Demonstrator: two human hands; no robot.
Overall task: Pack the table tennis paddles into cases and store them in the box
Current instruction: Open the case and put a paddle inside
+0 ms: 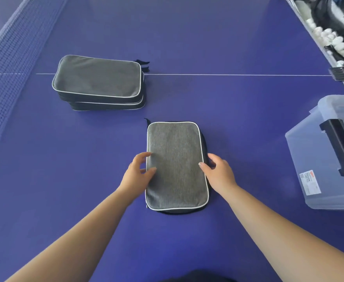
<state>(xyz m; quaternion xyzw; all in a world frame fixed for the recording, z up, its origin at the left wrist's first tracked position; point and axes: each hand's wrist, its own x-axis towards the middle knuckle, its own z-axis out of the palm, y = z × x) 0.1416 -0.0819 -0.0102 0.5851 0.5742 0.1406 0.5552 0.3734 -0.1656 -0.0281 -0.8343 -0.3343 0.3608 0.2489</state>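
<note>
the left hand (139, 171) sits at the left edge of a grey case (176, 165), fingers loosely curved with the tips just touching the fabric, not closed around it. the right hand (217, 169) mirrors it on the right edge, fingers relaxed against the side, so both hands frame the case without a real grip yet. this case lies flat on the blue table (228, 47) straight ahead, apparently zipped shut; no paddle shows anywhere, so whether one is inside cannot be told. farther out to the left, near the net (6, 58), a stack of cases (98, 82) lies closed, at least two high. to the right stands a clear plastic box (319, 159) with a black latch; nothing can be made out through the wall that shows, though much of the box is cut off. judging from this, the packing seems mostly done, and the storing is what remains: none of the visible cases is in the box yet.
</note>
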